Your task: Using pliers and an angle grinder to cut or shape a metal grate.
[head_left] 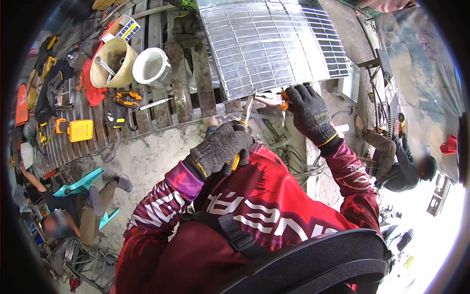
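The gloved left hand (221, 147) clenches its grip on orange-handled pliers (243, 128), jaws pointing up at the metal grille (269, 44). Just beyond, the gloved right hand (309, 113) pinches a small orange-tipped tool (278, 100) against the grille's lower edge, on the slatted table (147, 105).

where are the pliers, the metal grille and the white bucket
pliers (248, 109), head view, on the metal jaws above the left glove
metal grille (269, 44), head view, on the middle of its bars
white bucket (149, 66), head view, on its inner wall
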{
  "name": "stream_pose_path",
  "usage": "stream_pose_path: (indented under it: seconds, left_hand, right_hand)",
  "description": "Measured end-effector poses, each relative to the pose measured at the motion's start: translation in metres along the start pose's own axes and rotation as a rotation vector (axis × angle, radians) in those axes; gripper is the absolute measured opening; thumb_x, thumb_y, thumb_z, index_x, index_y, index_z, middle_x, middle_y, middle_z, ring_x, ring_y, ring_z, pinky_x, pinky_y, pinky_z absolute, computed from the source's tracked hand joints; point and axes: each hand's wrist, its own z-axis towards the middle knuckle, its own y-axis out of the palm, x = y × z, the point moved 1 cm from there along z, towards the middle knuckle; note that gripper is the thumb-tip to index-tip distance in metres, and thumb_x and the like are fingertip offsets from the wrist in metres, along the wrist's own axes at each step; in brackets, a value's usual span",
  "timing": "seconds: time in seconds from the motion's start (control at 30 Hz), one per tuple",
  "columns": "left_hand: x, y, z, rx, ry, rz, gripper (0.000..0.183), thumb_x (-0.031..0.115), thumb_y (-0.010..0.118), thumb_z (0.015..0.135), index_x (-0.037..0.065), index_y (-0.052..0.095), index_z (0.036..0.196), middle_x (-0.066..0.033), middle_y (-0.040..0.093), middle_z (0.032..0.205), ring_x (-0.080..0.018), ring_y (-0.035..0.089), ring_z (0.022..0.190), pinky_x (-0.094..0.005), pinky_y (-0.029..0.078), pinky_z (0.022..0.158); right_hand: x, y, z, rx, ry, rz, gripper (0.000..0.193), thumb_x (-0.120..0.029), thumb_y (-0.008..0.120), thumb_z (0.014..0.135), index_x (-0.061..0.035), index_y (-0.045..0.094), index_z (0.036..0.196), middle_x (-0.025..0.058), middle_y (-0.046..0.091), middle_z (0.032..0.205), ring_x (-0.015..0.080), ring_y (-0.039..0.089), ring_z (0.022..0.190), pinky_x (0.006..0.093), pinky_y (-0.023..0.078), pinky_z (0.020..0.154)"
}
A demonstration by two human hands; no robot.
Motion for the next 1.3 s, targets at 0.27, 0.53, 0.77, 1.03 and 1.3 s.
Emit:
stream_pose_path:
  seconds: [0.27,0.53,0.77,1.03,1.3]
  left_hand:
    - [-0.016,0.009,0.017,0.277,0.102,0.129,0.021,0.009,0.062,0.084,0.008,0.056,0.104,-0.0027,0.057,0.073,-0.0149,0.057,0.053,-0.0317,0.047,0.048]
    - [-0.008,0.011,0.013,0.278,0.128,0.152,0.021,0.009,0.062,0.085,0.006,0.058,0.105,-0.0017,0.057,0.074,-0.0138,0.058,0.057,-0.0291,0.048,0.051]
    - [-0.011,-0.002,0.01,-0.06,0.19,0.144,0.012,0.005,0.063,0.083,0.005,0.062,0.095,-0.0027,0.06,0.074,-0.0174,0.062,0.07,-0.0328,0.052,0.063]
    - [-0.073,-0.021,0.047,-0.181,0.564,0.135,0.08,0.066,0.029,0.098,-0.009,0.043,0.119,-0.0303,0.059,0.082,-0.0409,0.061,0.056,-0.0478,0.046,0.033]
    - [-0.036,-0.004,0.022,-0.06,0.158,-0.328,0.02,0.008,0.061,0.086,-0.001,0.059,0.103,-0.0056,0.061,0.077,-0.0169,0.063,0.068,-0.0307,0.053,0.066]
  right_hand:
    - [0.0,0.007,-0.005,-0.015,0.039,0.029,0.033,-0.019,0.068,0.084,-0.0103,0.06,0.115,0.0113,0.06,0.101,0.0336,0.059,0.101,0.0461,0.047,0.085]
    - [-0.002,0.005,-0.008,-0.106,0.086,0.279,0.025,-0.016,0.064,0.089,-0.0099,0.06,0.112,0.0157,0.063,0.102,0.0371,0.062,0.098,0.0473,0.049,0.079]
    - [0.011,0.023,-0.003,0.088,-0.051,0.114,0.035,-0.003,0.064,0.079,-0.0063,0.06,0.114,0.015,0.061,0.103,0.0367,0.059,0.098,0.0462,0.048,0.083]
    - [0.011,0.014,0.002,0.009,0.002,0.067,0.032,-0.015,0.067,0.084,-0.0103,0.059,0.115,0.0115,0.061,0.104,0.0346,0.058,0.102,0.0458,0.048,0.086]
    - [0.006,0.028,-0.012,-0.118,0.075,0.436,0.039,0.01,0.053,0.08,-0.0004,0.056,0.118,0.0234,0.062,0.103,0.0462,0.061,0.096,0.0473,0.05,0.081]
